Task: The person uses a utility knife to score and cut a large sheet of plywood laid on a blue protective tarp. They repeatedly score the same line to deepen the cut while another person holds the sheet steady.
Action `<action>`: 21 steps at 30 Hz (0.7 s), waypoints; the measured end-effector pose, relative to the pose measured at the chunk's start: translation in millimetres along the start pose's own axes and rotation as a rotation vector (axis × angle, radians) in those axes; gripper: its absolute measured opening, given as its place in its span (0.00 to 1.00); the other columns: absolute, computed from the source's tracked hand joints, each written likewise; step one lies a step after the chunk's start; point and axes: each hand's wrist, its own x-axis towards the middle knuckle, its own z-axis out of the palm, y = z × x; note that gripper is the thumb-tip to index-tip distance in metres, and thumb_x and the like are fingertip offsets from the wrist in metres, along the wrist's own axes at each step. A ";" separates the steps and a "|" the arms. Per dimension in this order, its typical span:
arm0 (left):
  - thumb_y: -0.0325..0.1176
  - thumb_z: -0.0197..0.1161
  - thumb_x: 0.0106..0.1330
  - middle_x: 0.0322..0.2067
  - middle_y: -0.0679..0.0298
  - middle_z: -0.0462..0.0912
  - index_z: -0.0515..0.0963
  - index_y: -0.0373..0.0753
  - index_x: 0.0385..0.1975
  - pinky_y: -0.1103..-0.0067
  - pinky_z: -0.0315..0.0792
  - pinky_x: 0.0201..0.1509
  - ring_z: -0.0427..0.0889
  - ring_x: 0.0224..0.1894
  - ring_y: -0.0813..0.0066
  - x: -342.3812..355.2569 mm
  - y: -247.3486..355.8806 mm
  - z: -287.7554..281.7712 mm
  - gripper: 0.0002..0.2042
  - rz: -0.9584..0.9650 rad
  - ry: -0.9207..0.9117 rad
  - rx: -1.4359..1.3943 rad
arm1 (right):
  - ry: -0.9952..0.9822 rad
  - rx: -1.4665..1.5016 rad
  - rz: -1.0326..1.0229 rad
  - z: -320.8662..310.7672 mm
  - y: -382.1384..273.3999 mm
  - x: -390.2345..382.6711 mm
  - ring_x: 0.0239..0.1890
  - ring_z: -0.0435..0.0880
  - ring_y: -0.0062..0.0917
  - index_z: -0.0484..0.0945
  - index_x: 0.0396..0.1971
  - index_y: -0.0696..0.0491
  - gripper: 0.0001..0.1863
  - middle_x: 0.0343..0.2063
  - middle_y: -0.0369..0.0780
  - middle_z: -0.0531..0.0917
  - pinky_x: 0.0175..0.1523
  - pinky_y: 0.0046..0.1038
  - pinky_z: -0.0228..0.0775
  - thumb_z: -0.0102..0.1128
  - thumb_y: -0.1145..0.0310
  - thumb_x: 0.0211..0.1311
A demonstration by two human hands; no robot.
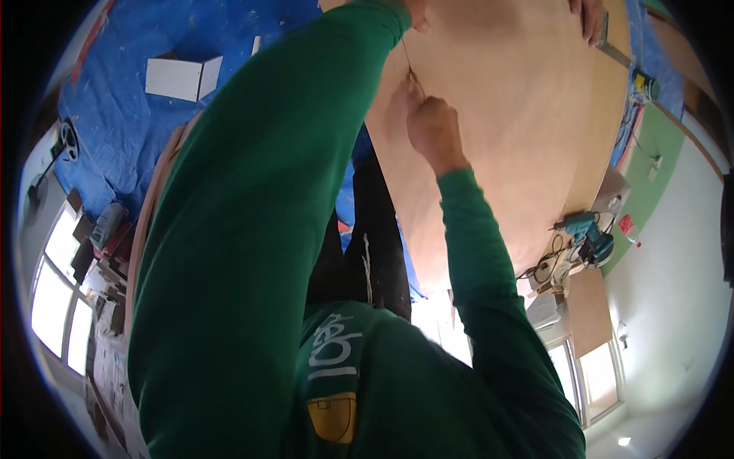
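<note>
A large pale wooden board (520,138) lies in front of me. On it my right hand (436,130) is closed, its forefinger and thumb stretched toward a thin dark line or slender dark thing (411,70). Whether the fingers grip it, I cannot make out. At the top edge, just beyond, my left hand (417,12) shows only in part over the board; its fingers are cut off by the picture's rim. Another person's hand (589,19) rests on the board's far right part, near a dark-edged strip (614,44).
Blue sheeting (115,138) covers the floor at left, with a white angular piece (174,78) on it. A corded teal power tool (589,236) sits at the board's right side, near a bottle with a red label (628,228). A grey tool (109,223) lies at far left.
</note>
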 end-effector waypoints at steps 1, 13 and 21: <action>0.48 0.81 0.52 0.81 0.54 0.31 0.38 0.46 0.81 0.37 0.47 0.75 0.31 0.82 0.44 -1.1 -4.5 -7.3 0.64 -0.002 -0.022 -0.003 | -0.025 0.007 0.031 -7.7 -3.7 0.8 0.27 0.83 0.51 0.72 0.60 0.59 0.19 0.25 0.53 0.81 0.29 0.48 0.75 0.48 0.67 0.74; 0.48 0.82 0.51 0.81 0.54 0.26 0.35 0.46 0.81 0.37 0.45 0.76 0.28 0.82 0.46 -4.8 -13.0 1.4 0.65 -0.023 0.009 -0.041 | 0.051 -0.016 -0.155 -35.4 13.5 -149.6 0.22 0.82 0.47 0.76 0.51 0.60 0.13 0.26 0.51 0.80 0.25 0.45 0.73 0.51 0.71 0.72; 0.49 0.83 0.49 0.81 0.55 0.28 0.36 0.47 0.81 0.36 0.47 0.75 0.30 0.82 0.47 0.6 -13.0 -4.7 0.66 -0.017 0.010 0.006 | 0.046 -0.077 -0.162 -13.4 0.6 -65.6 0.29 0.82 0.58 0.79 0.40 0.61 0.20 0.25 0.56 0.82 0.37 0.54 0.76 0.44 0.61 0.79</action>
